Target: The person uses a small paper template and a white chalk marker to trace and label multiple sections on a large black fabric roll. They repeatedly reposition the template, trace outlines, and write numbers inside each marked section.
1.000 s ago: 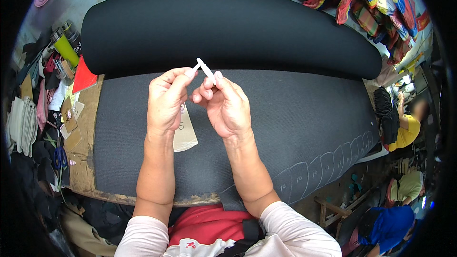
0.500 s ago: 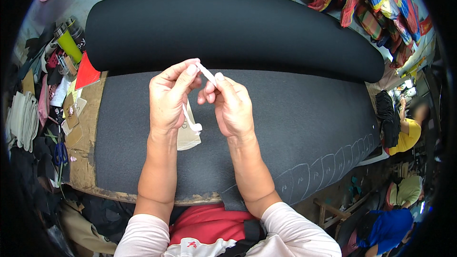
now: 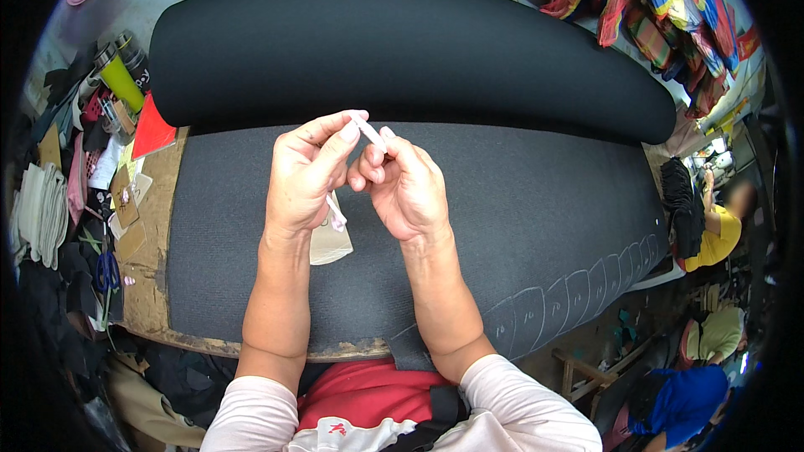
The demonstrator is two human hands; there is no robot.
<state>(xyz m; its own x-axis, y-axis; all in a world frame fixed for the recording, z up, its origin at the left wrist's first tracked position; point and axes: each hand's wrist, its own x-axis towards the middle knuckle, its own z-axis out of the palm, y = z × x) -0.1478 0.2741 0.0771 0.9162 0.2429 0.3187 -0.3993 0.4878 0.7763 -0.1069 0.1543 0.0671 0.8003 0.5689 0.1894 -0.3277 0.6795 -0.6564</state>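
Pale strip (image 3: 369, 133) partly hidden by left fingers (image 3: 337, 147); coloured fabric (image 3: 610, 12) cut off above.

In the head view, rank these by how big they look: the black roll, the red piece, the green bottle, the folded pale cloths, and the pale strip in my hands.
1. Black roll
2. Folded pale cloths
3. Green bottle and red piece: too alike to rank
4. Pale strip, partly hidden

strip (image 3: 369, 132): whitish-pink | cloth (image 3: 519, 218): charcoal, white outlines (image 3: 543, 310) | roll (image 3: 402, 42): black | bottle (image 3: 122, 84): lime green
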